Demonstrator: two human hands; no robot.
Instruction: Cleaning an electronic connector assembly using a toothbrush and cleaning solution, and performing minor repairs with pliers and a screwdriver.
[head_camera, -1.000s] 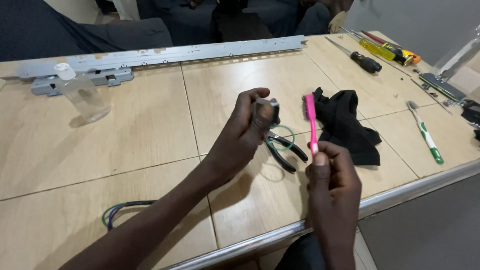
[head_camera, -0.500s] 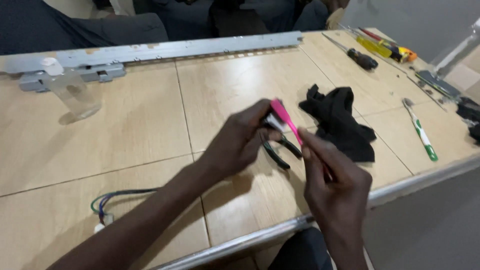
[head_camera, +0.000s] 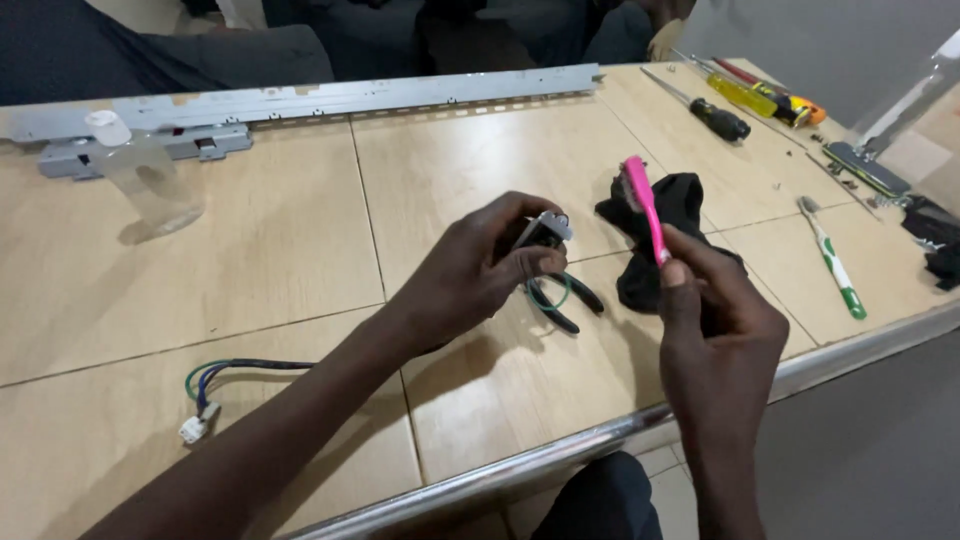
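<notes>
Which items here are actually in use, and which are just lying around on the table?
In use:
left hand holding a small black-and-metal part
right hand holding a pink toothbrush

Lying about:
black cloth
pliers
green-and-white toothbrush
screwdrivers
clear bottle
metal rail
wire bundle

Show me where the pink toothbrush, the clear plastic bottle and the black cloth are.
pink toothbrush (head_camera: 645, 205), head view, on the pink handle just below the bristle head.
clear plastic bottle (head_camera: 150, 180), head view, on the middle of its clear body.
black cloth (head_camera: 685, 205), head view, on its upper fold right of the brush.
</notes>
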